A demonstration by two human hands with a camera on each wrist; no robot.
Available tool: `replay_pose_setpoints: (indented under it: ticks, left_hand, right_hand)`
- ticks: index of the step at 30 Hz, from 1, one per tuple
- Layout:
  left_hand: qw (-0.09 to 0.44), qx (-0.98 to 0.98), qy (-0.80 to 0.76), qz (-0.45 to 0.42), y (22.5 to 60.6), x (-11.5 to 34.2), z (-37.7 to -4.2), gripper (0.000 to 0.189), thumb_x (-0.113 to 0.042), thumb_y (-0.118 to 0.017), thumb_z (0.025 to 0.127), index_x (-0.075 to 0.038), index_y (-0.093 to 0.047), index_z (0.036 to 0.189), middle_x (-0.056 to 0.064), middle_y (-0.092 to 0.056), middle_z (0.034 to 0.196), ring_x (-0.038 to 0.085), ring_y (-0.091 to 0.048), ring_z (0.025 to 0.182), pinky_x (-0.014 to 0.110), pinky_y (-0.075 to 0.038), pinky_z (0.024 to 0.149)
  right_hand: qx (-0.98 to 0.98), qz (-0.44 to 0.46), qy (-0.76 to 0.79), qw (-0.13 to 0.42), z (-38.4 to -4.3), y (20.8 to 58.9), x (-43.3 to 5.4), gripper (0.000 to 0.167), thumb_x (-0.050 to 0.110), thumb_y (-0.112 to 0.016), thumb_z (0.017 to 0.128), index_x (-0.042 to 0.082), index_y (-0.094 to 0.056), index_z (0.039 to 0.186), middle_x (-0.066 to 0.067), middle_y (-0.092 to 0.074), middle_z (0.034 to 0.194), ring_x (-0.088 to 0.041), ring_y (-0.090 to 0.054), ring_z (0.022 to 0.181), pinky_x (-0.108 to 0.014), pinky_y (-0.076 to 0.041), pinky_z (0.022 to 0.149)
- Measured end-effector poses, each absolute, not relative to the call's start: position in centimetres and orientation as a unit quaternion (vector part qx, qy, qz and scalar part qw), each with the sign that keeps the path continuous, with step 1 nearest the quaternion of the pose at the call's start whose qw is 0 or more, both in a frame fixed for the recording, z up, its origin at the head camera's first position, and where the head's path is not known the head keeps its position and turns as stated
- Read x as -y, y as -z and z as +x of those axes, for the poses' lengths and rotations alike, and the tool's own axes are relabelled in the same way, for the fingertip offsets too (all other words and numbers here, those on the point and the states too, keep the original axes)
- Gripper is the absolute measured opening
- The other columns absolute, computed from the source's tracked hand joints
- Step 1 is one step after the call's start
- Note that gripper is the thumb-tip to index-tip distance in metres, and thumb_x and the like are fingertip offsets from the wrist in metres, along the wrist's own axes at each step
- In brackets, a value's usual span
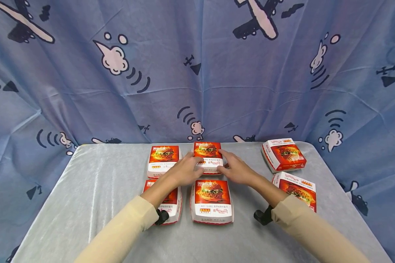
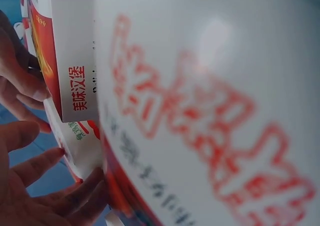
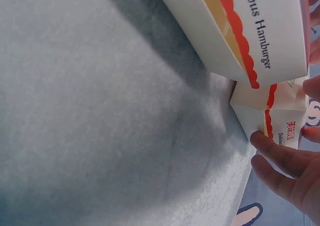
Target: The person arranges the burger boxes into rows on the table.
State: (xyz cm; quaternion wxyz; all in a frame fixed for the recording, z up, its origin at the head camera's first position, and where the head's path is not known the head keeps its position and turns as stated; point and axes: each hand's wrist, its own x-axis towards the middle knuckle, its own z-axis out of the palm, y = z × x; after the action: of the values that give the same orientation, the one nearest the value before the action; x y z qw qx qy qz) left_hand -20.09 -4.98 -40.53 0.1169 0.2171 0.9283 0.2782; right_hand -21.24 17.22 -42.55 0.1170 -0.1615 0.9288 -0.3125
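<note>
Left hand (image 1: 185, 171) and right hand (image 1: 238, 170) are flanking one square red-and-white cardboard burger box (image 1: 211, 150)
Spread fingers are touching its sides; it is sitting at twelve o'clock on the grey-clothed table (image 1: 69, 212); five matching boxes (image 1: 211, 201) are lying toward its three, four, six, eight, nine.

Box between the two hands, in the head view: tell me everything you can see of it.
The box looks like thin printed card: its red top shows a burger and pale lettering, with a white band, printed partly in red, nearer the person. It lies flat, printed side up, its lid apparently closed, near the far edge of the grey table. The left hand and right hand flank it, fingers seemingly touching its sides. Its underside is hidden.
</note>
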Motion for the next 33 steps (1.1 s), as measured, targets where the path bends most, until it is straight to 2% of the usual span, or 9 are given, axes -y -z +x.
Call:
replay_pose_setpoints:
  ticks: [4, 11, 15, 19, 24, 33]
  left_hand:
    - [0.118, -0.931, -0.273, 0.213, 40.6, 5.0, -20.1, 0.044, -0.026, -0.056, 0.098, -0.008, -0.058, 0.138, 0.016, -0.049, 0.136, 0.028, -0.058, 0.107, 0.045, -0.046, 0.099]
    - [0.092, -0.936, -0.274, 0.202, 40.7, 5.0, -20.4, 0.044, -0.024, -0.056, 0.097, -0.01, -0.058, 0.139, 0.014, -0.05, 0.138, 0.03, -0.059, 0.114, 0.046, -0.047, 0.099]
    - [0.052, -0.935, -0.289, 0.198, 40.8, 4.8, -20.6, 0.044, -0.022, -0.056, 0.096, -0.01, -0.058, 0.138, 0.013, -0.051, 0.139, 0.032, -0.059, 0.117, 0.047, -0.049, 0.096]
    - [-0.001, -0.928, -0.306, 0.212, 40.7, 4.5, -20.9, 0.042, -0.02, -0.058, 0.096, -0.009, -0.06, 0.136, 0.011, -0.054, 0.135, 0.03, -0.061, 0.114, 0.045, -0.05, 0.094]
    - [-0.036, -0.921, -0.318, 0.222, 40.0, 3.8, -21.3, 0.041, -0.021, -0.06, 0.096, -0.011, -0.059, 0.137, 0.009, -0.056, 0.133, 0.028, -0.061, 0.115, 0.044, -0.051, 0.095]
    - [-0.034, -0.906, -0.355, 0.229, 38.8, 2.9, -22.1, 0.042, -0.021, -0.061, 0.097, -0.011, -0.057, 0.138, 0.007, -0.058, 0.135, 0.022, -0.055, 0.124, 0.04, -0.046, 0.102]
  right_hand:
    - [-0.928, -0.169, 0.312, 0.117, -21.3, 42.5, -17.4, 0.068, 0.018, -0.062, 0.097, -0.006, -0.029, 0.152, -0.028, -0.043, 0.146, -0.035, -0.06, 0.109, -0.05, -0.052, 0.092]
    - [-0.932, -0.169, 0.305, 0.094, -21.6, 41.7, -18.8, 0.067, 0.021, -0.059, 0.098, -0.005, -0.029, 0.153, -0.029, -0.037, 0.151, -0.045, -0.054, 0.122, -0.057, -0.046, 0.098]
    - [-0.942, -0.161, 0.287, 0.065, -22.1, 40.8, -20.5, 0.066, 0.022, -0.058, 0.099, -0.003, -0.03, 0.153, -0.028, -0.033, 0.154, -0.046, -0.041, 0.135, -0.061, -0.035, 0.107]
    - [-0.955, -0.134, 0.257, 0.056, -22.6, 39.7, -22.8, 0.068, 0.027, -0.056, 0.1, -0.003, -0.027, 0.154, -0.029, -0.029, 0.156, -0.047, -0.028, 0.142, -0.065, -0.023, 0.111]
    - [-0.971, -0.094, 0.208, 0.066, -23.2, 39.0, -26.8, 0.072, 0.036, -0.051, 0.102, -0.005, -0.023, 0.154, -0.033, -0.025, 0.154, -0.051, -0.025, 0.14, -0.071, -0.022, 0.108]
    - [-0.973, -0.023, 0.21, 0.093, -24.2, 39.6, -33.9, 0.079, 0.038, -0.047, 0.103, -0.011, -0.01, 0.153, -0.041, -0.011, 0.153, -0.059, -0.017, 0.138, -0.075, -0.021, 0.105]
